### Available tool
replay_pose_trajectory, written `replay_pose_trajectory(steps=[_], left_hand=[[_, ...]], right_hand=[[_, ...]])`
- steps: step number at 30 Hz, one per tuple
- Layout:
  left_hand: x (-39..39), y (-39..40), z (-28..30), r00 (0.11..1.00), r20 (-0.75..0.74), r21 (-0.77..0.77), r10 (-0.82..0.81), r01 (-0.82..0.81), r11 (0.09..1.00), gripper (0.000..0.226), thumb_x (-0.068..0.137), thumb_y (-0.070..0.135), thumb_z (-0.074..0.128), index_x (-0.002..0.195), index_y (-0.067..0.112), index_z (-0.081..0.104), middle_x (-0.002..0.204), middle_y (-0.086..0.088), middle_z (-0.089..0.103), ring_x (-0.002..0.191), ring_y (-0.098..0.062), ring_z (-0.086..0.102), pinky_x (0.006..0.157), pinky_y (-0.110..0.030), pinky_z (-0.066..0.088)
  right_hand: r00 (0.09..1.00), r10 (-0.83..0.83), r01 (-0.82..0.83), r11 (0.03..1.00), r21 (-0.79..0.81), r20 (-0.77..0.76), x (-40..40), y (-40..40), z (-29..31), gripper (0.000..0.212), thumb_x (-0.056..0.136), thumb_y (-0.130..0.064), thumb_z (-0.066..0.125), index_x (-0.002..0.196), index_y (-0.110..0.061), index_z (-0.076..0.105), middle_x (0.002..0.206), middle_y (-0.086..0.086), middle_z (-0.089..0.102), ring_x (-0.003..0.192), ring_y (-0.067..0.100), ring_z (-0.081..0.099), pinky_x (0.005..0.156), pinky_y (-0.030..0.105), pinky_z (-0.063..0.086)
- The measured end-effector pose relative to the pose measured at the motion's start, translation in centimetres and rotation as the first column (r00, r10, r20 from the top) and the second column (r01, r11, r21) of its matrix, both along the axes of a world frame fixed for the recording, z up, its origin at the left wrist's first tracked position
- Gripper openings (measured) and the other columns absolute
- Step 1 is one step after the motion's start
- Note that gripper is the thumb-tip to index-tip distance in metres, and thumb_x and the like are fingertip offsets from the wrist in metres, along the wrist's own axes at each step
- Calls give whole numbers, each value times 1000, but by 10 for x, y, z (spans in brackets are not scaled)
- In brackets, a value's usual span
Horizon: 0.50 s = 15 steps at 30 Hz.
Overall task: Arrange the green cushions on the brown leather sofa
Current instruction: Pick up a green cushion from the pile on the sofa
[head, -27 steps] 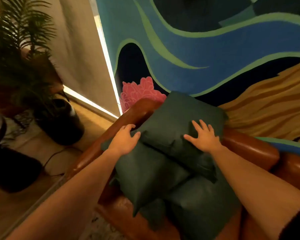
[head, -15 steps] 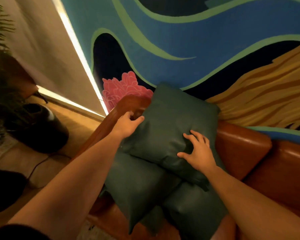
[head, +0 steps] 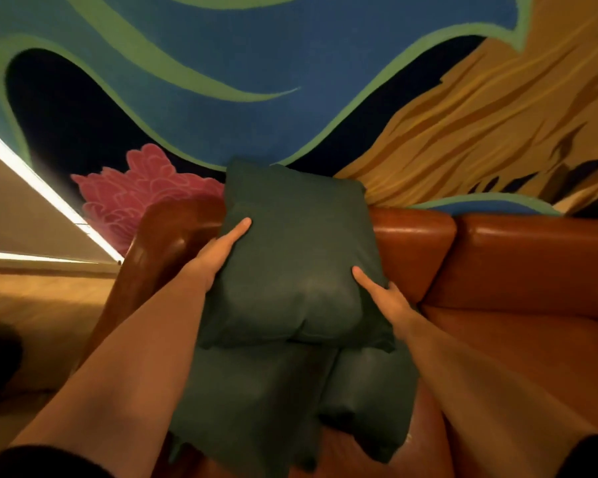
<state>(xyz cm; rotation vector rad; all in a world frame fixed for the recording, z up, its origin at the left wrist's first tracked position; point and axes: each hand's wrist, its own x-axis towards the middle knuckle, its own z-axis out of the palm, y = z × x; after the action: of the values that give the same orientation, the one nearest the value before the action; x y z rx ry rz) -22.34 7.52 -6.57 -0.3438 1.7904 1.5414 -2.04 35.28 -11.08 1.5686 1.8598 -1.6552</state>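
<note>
In the head view, the top cushion [head: 297, 250] is seen straight ahead of the person, propped in the corner of the brown leather sofa [head: 518, 263] where the armrest [head: 166, 236] meets the backrest. It is framed between the two hands, so neither arm has to cross over to reach it. Its long axis is judged to run up and away from the viewer, its upper edge leaning on the backrest and reaching up against the painted wall [head: 221, 81], its lower edge resting on two more green cushions [head: 256, 401] laid side by side on the seat.

The left hand [head: 218, 253] is laid along the cushion's left edge with the thumb stretched flat on the front face; the fingers are hidden behind the fabric, so a grip from behind is likely but cannot be confirmed. The right hand [head: 380, 294] is pressed against the lower right side, one digit extended on the fabric, the rest tucked out of sight beside the edge. The left hand is set higher and farther along the cushion than the right.

Any coming adjustment is judged to turn on this symmetry: the cushion lies centred between the hands, so it could be squared or pushed back evenly by both.
</note>
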Motion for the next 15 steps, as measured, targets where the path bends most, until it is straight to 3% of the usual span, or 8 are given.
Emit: replay_pose_trajectory(steps=[3, 7, 11, 15], left_hand=[[9, -2, 5, 998, -55, 71, 12, -8, 997, 61, 67, 59, 87, 117, 28, 70, 108, -3, 78, 99, -25, 75, 94, -44, 57], [23, -10, 6, 997, -48, 166, 56, -48, 985, 42, 77, 49, 83, 113, 34, 67, 110, -3, 78, 102, -25, 75, 88, -41, 58], [51, -21, 15, 998, 15, 200, 68, -70, 977, 46, 82, 43, 80, 122, 35, 59, 113, -3, 76, 102, -24, 73, 77, -38, 58], [80, -34, 20, 996, 74, 271, 54, -72, 960, 74, 74, 38, 83, 140, 36, 50, 129, -4, 70, 115, -27, 68, 92, -48, 56]], right_hand=[[992, -24, 14, 996, -87, -122, 5, 4, -9, 140, 33, -85, 86, 153, -23, 46, 144, 0, 61, 126, 29, 62, 111, 48, 48], [966, 26, 0, 995, 99, -256, 7, 3, 18, 106, 48, -70, 92, 135, -17, 63, 126, 1, 71, 114, 27, 68, 105, 46, 53], [944, 121, -31, 958, 285, -305, 2, 17, 45, 117, 27, -83, 87, 124, -19, 72, 118, -2, 75, 109, 24, 71, 102, 46, 56], [909, 278, -111, 879, 463, -311, -9, 34, 86, 111, 28, -91, 81, 119, -26, 73, 116, -7, 75, 114, 23, 68, 108, 50, 49]])
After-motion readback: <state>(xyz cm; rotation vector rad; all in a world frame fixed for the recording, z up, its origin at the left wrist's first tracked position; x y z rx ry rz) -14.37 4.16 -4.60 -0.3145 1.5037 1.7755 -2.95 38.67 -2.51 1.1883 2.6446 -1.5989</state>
